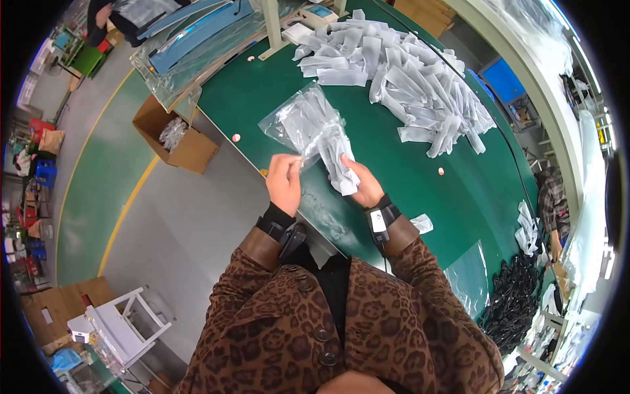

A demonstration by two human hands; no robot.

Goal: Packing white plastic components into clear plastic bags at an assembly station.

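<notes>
While both hands, left (283, 180) and right (363, 186), pinch a clear bag (308, 128), its white contents (341, 172) seem blurred.

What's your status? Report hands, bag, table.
Left hand pinching edge of clear plastic bag. Right hand gripping bundle of white packets at bag mouth. Loose white packet pile beyond on green table, clear of both hands.

Green table (420, 190) carrying a large heap of white flat packets (407, 79) toward its far side. Open cardboard box (176, 134) sitting on the grey floor (190, 223) beside the table. Black parts (515, 302) piling at the right end.
</notes>
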